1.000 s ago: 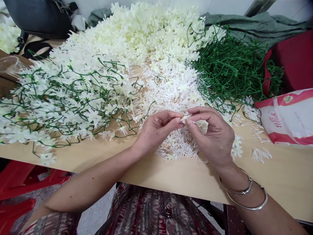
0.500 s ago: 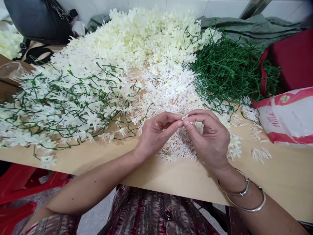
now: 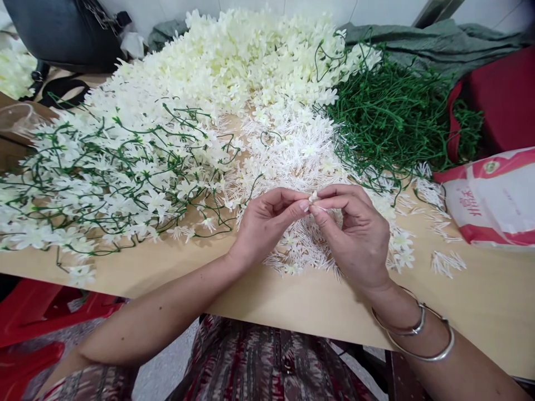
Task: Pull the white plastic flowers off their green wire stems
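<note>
My left hand (image 3: 267, 223) and my right hand (image 3: 357, 234) meet above the table's front middle, fingertips pinched together on a small white artificial flower piece (image 3: 313, 196). Both hands are closed in a pinch. Beneath them lies a pile of spiky white plastic flower centres (image 3: 292, 150). Two silver bangles (image 3: 418, 334) circle my right wrist.
A big heap of cream petals (image 3: 251, 61) fills the back. Green stems with white flowers attached (image 3: 104, 172) spread at left. Bare green stems (image 3: 397, 117) lie at right, beside a red bag (image 3: 501, 106) and a red-white packet (image 3: 493, 195). The wooden table (image 3: 480, 295) shows at front right.
Both hands have lifted slightly and drawn closer, still pinching the small flower piece; its petals show less between the fingertips than a second ago.
</note>
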Motion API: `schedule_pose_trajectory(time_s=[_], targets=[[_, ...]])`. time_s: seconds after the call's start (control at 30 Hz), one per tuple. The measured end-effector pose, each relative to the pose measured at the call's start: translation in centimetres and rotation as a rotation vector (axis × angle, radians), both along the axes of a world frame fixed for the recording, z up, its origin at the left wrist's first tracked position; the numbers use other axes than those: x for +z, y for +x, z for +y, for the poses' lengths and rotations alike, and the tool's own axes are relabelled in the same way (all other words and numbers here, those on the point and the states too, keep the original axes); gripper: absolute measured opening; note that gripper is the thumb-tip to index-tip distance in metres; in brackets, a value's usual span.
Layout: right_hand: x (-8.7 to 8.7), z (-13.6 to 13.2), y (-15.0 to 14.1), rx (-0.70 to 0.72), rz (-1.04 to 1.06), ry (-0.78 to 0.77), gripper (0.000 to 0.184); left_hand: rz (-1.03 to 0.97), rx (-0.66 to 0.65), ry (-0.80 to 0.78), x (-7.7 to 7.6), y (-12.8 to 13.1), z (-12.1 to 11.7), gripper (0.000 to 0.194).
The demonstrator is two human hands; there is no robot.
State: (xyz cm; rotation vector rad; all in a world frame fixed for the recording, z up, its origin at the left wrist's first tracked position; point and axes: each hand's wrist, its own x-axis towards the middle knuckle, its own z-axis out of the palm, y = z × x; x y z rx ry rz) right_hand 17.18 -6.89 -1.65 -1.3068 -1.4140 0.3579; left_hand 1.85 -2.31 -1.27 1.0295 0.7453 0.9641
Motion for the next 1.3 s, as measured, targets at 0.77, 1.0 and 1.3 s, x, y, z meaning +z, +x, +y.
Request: schedule_pose_trajectory(time_s=[0.77, 1.0, 1.3], targets=[[0.0, 0.7, 0.9, 0.057, 0.272, -0.106, 0.030, 0.046, -0.066, 0.087, 0.2, 0.0, -0.5, 0.020], [0.0, 0.5, 1.6, 0.101, 0.104, -0.028, 0.007, 0.106, -0.115, 0.204, 0.4, -0.3, -0.8, 0.019], [0.0, 0.3, 1.3, 0.093, 0.226, -0.062, 0.010, 0.270, 0.224, 0.357, 1.3, -1.9, 1.0, 0.020]])
